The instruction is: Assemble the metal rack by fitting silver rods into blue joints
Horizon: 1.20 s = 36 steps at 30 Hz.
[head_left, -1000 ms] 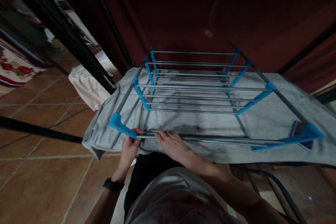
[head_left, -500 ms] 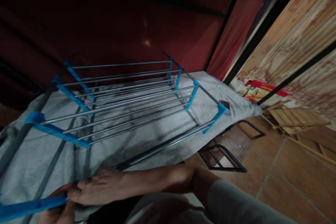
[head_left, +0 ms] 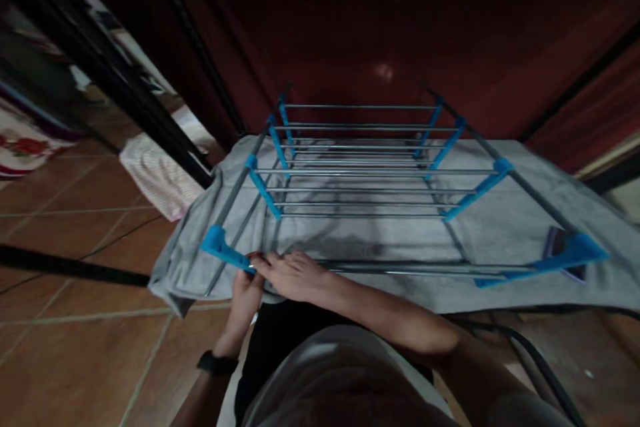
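Observation:
A clothes drying rack with grey metal rods (head_left: 380, 217) and blue plastic brackets stands on a grey cloth. Both hands meet at its near left corner. My left hand (head_left: 246, 290), below a dark wristband, is closed around the inner end of the near left blue bracket (head_left: 227, 255). Lying over the left end of the front rods (head_left: 400, 269), my right hand (head_left: 296, 273) has its fingers curled beside the left fingertips. A bit of red shows between the hands; what it is I cannot make out. The fingers partly hide the joint of bracket and rods.
The grey cloth (head_left: 540, 227) covers the surface under the rack. A dark flat object (head_left: 575, 260) with a purple edge lies near the right bracket. Black frame posts (head_left: 165, 127) rise at the left, before a striped cloth (head_left: 157, 177). A red panel (head_left: 350, 33) stands behind.
My view has swung left, bringing the rack's left end and the tiled floor there into sight. Both hands stay at the same corner of the rack.

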Each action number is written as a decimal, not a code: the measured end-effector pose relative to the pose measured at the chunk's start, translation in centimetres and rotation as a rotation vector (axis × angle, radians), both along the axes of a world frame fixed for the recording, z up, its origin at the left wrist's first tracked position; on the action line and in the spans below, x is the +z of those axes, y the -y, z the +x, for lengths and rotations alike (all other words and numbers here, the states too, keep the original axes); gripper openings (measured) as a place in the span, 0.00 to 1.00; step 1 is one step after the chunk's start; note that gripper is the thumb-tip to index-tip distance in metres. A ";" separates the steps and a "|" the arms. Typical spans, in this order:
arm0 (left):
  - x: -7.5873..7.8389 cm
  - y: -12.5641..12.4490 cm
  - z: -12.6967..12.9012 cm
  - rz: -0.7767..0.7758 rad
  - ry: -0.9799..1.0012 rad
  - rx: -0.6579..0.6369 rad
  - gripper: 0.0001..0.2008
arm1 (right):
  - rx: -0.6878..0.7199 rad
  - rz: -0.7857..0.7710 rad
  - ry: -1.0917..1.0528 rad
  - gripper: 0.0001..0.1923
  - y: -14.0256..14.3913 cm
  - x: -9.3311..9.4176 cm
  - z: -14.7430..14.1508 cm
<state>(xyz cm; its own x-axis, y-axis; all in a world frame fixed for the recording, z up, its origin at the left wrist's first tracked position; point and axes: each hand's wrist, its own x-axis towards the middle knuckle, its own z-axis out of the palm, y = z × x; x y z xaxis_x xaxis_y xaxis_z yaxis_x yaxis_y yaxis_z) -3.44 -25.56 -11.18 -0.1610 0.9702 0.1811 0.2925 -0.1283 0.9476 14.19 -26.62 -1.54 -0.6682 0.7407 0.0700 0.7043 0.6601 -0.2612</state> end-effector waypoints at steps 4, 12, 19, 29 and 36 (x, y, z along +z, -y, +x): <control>-0.6 0.3 0.0 -0.017 0.044 0.027 0.17 | 0.022 0.057 0.014 0.20 0.3 1.3 0.2; -0.8 0.7 0.2 -0.026 0.088 0.013 0.11 | -0.001 0.056 0.004 0.20 0.4 2.8 0.3; -1.7 0.9 0.6 0.008 0.066 0.068 0.13 | -0.002 0.055 0.014 0.21 0.5 3.0 0.2; -2.1 1.0 0.3 0.015 0.004 0.077 0.10 | 0.003 0.095 0.017 0.18 0.4 2.6 -0.1; -0.8 0.7 -0.5 -0.042 0.022 -0.039 0.17 | -0.006 0.239 -0.109 0.23 1.6 2.5 0.5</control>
<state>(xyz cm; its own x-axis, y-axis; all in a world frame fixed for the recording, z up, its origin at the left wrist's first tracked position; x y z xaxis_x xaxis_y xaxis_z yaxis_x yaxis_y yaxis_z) -3.93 -26.24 -12.00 -0.1267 0.9824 0.1373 0.2672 -0.0995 0.9585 14.72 -28.25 0.99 -0.6425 0.6987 0.3146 0.6850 0.7077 -0.1729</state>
